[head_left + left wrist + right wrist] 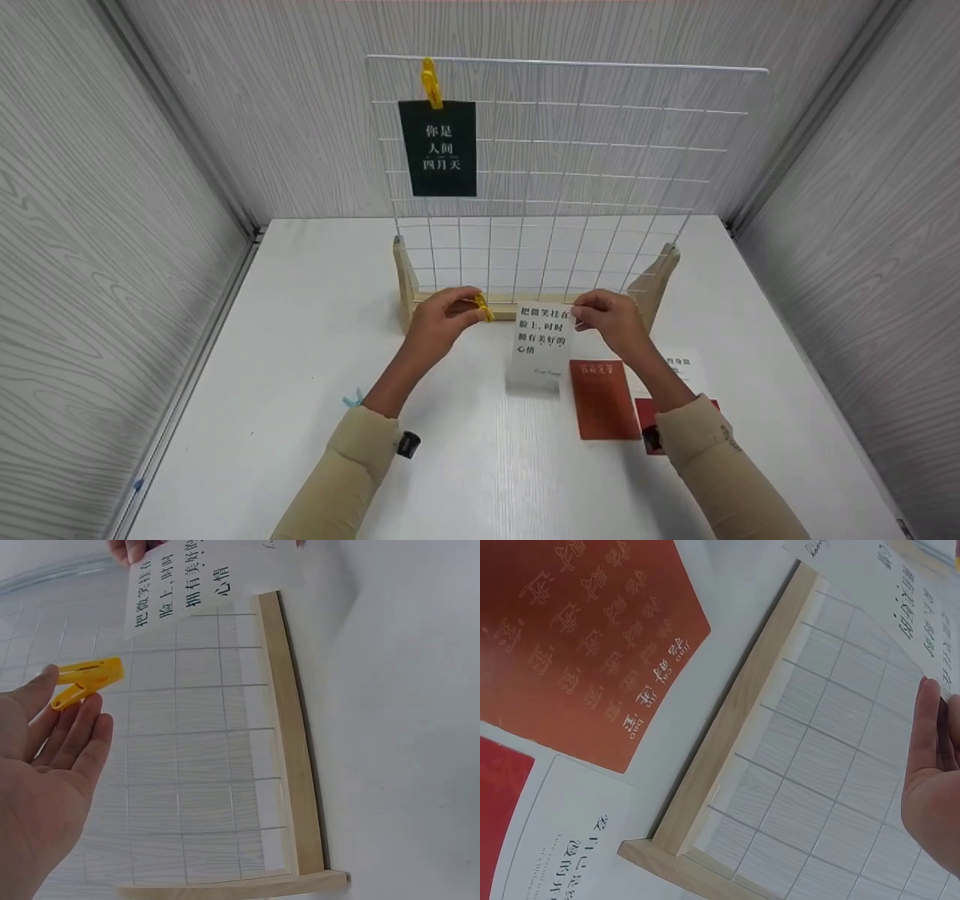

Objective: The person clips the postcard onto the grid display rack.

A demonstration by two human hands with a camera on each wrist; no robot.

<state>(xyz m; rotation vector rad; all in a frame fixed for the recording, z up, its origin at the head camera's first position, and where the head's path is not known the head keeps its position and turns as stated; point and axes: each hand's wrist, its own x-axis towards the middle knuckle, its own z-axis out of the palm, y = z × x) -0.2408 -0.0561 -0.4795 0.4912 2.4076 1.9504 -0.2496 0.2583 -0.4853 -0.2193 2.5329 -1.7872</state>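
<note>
Between the thumb and fingertips of my left hand (444, 319) is a yellow clothespin (90, 679), pinched by its handle ends. My right hand (609, 315) pinches the upper right edge of a white card (541, 341) printed with dark characters. The card hangs upright over the table, in front of the wire grid's wooden base. In the head view, the clothespin (484, 307) is a little left of the card's top edge, apart from it. Another yellow clothespin (431, 84) holds a dark green card (439, 150) at the grid's upper left.
The white wire grid (600, 142) stands in wooden feet (654, 281) on a white table. An orange-red card (604, 401) lies at the right, beside a white card (681, 366) and a red card (712, 405). A light blue clip (352, 397) shows by the left sleeve.
</note>
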